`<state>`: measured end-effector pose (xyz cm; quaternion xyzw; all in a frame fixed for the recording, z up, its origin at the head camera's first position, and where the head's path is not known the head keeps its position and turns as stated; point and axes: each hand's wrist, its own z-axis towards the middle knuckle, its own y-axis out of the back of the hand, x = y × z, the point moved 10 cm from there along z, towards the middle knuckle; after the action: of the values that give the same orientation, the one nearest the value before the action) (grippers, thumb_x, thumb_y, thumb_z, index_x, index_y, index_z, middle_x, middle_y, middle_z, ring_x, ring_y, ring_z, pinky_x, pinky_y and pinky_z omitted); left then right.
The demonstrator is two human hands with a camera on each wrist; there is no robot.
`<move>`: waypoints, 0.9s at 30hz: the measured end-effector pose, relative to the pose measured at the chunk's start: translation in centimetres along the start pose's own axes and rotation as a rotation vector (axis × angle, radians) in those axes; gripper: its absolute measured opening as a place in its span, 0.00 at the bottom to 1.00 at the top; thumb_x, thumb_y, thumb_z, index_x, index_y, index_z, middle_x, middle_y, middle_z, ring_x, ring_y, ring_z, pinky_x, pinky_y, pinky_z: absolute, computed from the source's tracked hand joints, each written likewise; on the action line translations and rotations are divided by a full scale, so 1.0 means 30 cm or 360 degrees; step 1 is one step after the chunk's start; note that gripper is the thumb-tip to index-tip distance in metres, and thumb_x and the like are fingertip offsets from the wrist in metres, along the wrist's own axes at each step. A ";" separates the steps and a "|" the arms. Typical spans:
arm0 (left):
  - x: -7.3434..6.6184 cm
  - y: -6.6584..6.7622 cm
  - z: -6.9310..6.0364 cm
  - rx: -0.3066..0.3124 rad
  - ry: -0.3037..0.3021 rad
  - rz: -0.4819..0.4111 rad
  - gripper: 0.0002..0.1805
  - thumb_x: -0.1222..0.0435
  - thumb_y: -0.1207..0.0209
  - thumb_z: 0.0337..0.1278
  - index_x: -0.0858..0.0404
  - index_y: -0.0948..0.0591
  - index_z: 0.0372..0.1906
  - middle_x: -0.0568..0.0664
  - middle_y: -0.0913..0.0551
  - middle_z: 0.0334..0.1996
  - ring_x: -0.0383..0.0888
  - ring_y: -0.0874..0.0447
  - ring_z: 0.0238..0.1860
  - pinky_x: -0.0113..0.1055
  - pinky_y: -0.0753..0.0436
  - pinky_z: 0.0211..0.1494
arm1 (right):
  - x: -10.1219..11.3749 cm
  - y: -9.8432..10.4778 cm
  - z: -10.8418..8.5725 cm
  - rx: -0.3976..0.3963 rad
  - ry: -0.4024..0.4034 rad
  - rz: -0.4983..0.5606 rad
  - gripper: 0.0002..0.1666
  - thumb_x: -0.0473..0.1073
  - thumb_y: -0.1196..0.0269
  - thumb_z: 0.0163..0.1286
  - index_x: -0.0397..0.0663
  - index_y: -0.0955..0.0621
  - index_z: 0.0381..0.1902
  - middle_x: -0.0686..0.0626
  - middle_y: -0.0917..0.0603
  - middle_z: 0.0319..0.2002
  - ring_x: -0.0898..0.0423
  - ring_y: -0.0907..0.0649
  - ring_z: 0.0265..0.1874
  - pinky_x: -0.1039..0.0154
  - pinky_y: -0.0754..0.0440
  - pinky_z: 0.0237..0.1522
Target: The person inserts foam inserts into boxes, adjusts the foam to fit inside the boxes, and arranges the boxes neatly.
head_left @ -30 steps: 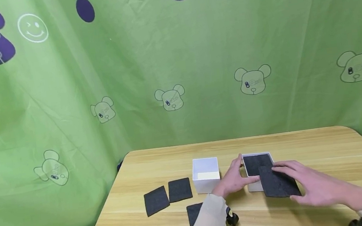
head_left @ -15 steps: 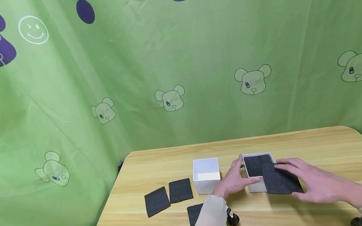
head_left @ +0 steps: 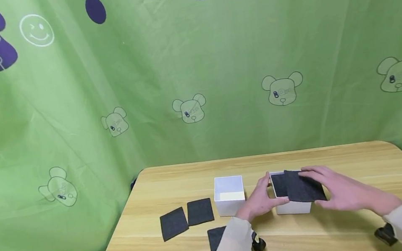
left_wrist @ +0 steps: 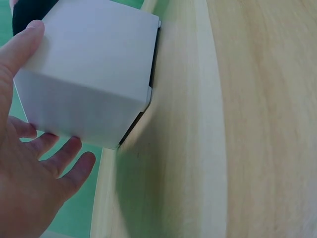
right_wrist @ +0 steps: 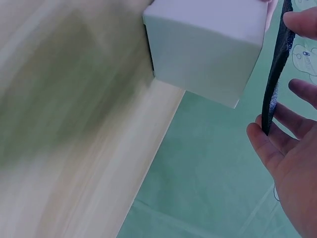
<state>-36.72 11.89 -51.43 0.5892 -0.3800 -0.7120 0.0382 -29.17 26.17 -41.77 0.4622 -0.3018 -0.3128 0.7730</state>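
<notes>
Hand, right (head_left: 343, 190): reaches in from right of the right box (head_left: 293, 208); fingers toward the far edge of the held pad (head_left: 306, 188), thumb toward the near corner; grips the pad between them.
Hand, left (head_left: 259, 199): wrapped about the left side of the right box, thumb on the near wall, fingers at the far left; holds the box.
Held pad: black, thin, slightly bowed; above the right part of the box opening, gap visible in the right wrist view.
Inner pad (head_left: 279, 186): black, inside the right box, left portion visible, rest hidden beneath the held pad.
Shift since half a second ago: right hand and held pad now farther from the wearer and slightly left; more of the opening covered.
Unmoved: left hand, both boxes, loose pads.
Left on table (head_left: 350, 161): white left box (head_left: 231, 207); two loose pads (head_left: 200, 211) beside it, third pad (head_left: 215, 239) partly behind the left sleeve (head_left: 232, 246).
</notes>
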 end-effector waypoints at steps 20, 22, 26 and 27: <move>-0.007 0.004 0.004 0.0010 -0.0018 0.0018 0.57 0.45 0.32 0.44 0.50 0.53 0.76 0.44 0.44 0.71 0.42 0.38 0.66 0.43 0.35 0.66 | -0.035 -0.077 0.108 0.0172 -0.0058 0.0175 0.40 0.46 0.27 0.47 0.43 0.26 0.59 0.35 0.31 0.60 0.36 0.30 0.57 0.39 0.28 0.53; -0.005 0.003 0.005 0.0013 -0.0024 0.0011 0.57 0.45 0.32 0.44 0.51 0.53 0.76 0.44 0.44 0.71 0.41 0.38 0.66 0.43 0.35 0.66 | -0.032 -0.082 0.115 0.0181 -0.0031 0.0194 0.37 0.45 0.26 0.46 0.45 0.24 0.56 0.34 0.31 0.60 0.35 0.30 0.57 0.38 0.28 0.53; -0.001 -0.001 0.006 0.0010 -0.0023 0.0006 0.57 0.44 0.33 0.45 0.49 0.54 0.76 0.43 0.43 0.70 0.41 0.38 0.66 0.44 0.35 0.66 | -0.029 -0.086 0.120 0.0187 0.0006 0.0243 0.34 0.44 0.27 0.45 0.46 0.22 0.53 0.32 0.31 0.60 0.33 0.30 0.56 0.36 0.29 0.52; 0.001 -0.002 0.007 0.0011 -0.0020 0.0009 0.57 0.43 0.33 0.45 0.49 0.54 0.76 0.43 0.44 0.71 0.41 0.38 0.66 0.44 0.35 0.66 | -0.030 -0.089 0.120 0.0198 0.0008 0.0258 0.33 0.44 0.27 0.46 0.46 0.21 0.53 0.32 0.31 0.60 0.32 0.31 0.56 0.35 0.30 0.52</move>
<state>-36.87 12.02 -51.48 0.5838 -0.3842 -0.7143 0.0359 -32.98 23.95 -42.95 0.4841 -0.3551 -0.2286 0.7663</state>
